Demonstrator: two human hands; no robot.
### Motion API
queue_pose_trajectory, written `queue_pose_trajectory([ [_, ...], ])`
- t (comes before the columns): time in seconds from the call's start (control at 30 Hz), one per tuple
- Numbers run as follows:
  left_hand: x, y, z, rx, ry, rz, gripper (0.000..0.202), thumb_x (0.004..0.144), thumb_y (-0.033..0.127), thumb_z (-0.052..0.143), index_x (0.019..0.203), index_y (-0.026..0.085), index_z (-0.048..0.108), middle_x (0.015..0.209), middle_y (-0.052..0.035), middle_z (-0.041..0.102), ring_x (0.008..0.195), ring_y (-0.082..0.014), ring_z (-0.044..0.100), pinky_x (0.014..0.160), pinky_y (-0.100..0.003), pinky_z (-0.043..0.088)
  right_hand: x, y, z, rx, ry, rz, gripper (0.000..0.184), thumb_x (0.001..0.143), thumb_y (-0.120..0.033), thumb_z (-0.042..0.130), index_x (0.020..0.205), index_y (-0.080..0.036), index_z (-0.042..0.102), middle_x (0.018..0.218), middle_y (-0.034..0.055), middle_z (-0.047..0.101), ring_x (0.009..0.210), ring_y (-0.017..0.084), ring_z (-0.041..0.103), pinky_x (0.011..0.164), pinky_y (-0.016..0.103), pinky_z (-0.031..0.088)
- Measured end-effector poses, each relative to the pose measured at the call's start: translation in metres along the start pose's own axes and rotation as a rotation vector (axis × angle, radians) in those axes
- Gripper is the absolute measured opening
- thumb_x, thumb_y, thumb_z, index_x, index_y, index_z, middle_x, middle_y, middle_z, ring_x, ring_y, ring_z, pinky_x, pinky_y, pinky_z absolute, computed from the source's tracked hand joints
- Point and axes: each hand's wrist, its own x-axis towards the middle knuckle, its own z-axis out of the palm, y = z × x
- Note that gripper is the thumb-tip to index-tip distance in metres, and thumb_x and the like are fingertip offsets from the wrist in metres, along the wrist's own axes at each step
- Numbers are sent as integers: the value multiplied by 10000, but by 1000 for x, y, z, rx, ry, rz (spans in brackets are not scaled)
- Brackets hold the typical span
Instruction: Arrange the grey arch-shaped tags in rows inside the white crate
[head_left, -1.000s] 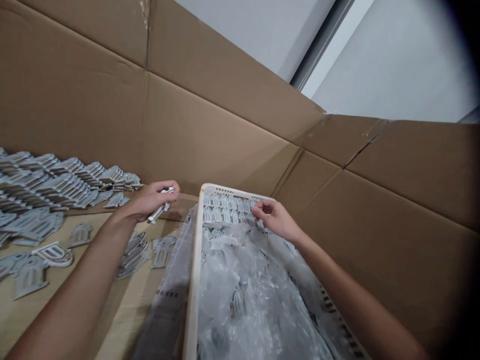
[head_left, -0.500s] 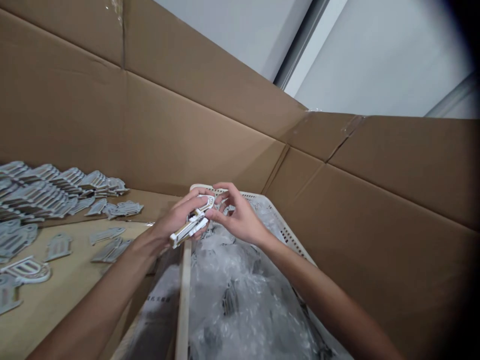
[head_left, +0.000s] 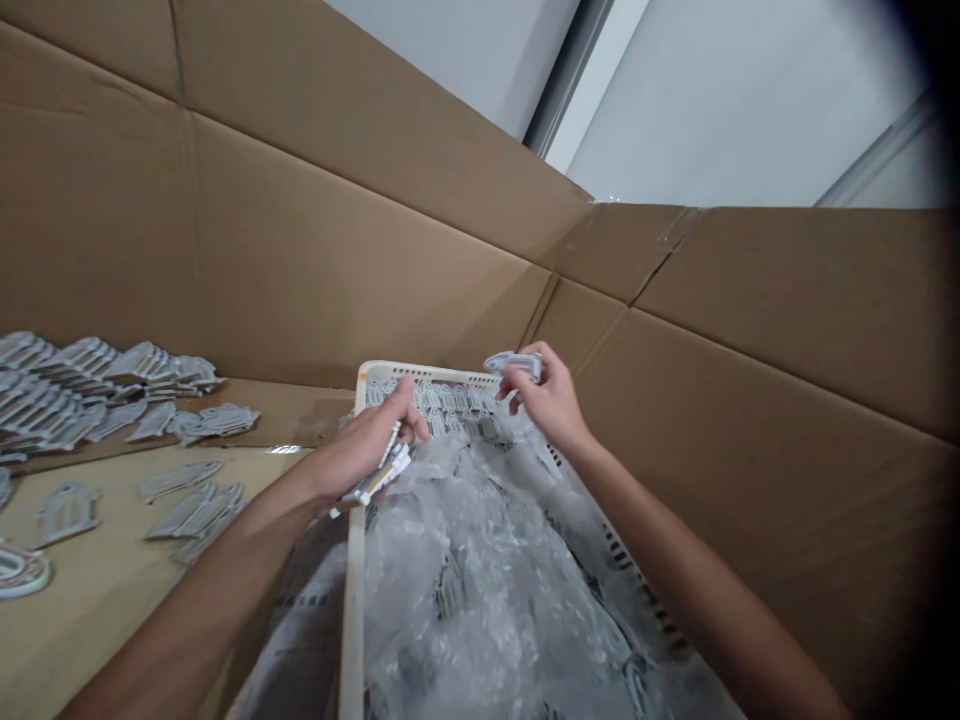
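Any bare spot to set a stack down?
Free: tabletop nearer than the loose pieces, left of the crate; also the strip between piles and crate rim. Crowded: crate, full of bag and rows, left hand with a stack and right hand with a piece over it.

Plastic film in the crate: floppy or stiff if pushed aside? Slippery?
Probably floppy: the plastic film lies crumpled in many folds inside the crate. Likely light, since it heaps up rather than sagging flat. Its glossy highlights suggest a slick surface, so it may slip under fingers.
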Motion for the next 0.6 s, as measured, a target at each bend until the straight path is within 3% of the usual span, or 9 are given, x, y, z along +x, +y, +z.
queue_pose_trajectory([
  [0.1,0,6,-4,-135,9,-108,530,899,667,450,652,207,539,442,-4,378,350,-114,295,332,-212,233,15,37,-27,70,174,171,261,816,-427,660,915,-226,526,907,43,678,784,194,680,624,269,518],
  [0.17,-2,9,-6,-233,15,-123,393,829,534,445,617,210,511,418,-9,340,354,-112,259,339,-205,210,20,64,-41,-97,190,226,273,811,-458,645,870,-195,603,914,62,690,818,195,667,686,273,527],
  [0.33,-6,12,-9,-285,9,-141,202,564,390,529,635,201,546,432,-22,359,370,-125,296,335,-211,223,20,110,-57,-643,36,331,295,907,-409,566,873,-155,712,853,67,732,792,191,666,694,261,473],
  [0.43,-4,11,-8,-244,70,-117,186,541,335,561,670,202,538,452,-26,412,372,-134,341,328,-215,248,25,121,-57,-774,-30,400,180,872,-276,644,767,-151,720,755,91,722,783,239,698,671,283,450],
  [0.53,-3,9,-7,-216,124,-120,189,564,294,572,727,206,537,454,-14,438,368,-131,360,330,-205,271,34,126,-50,-899,-100,440,21,795,-132,734,793,-145,750,857,159,766,921,298,737,721,293,465],
  [0.6,-2,8,-7,-205,144,-125,182,594,285,576,754,210,532,456,-5,447,366,-135,382,330,-202,285,40,128,-43,-955,-146,461,153,750,-73,773,887,-141,774,959,180,784,996,311,736,746,285,480],
])
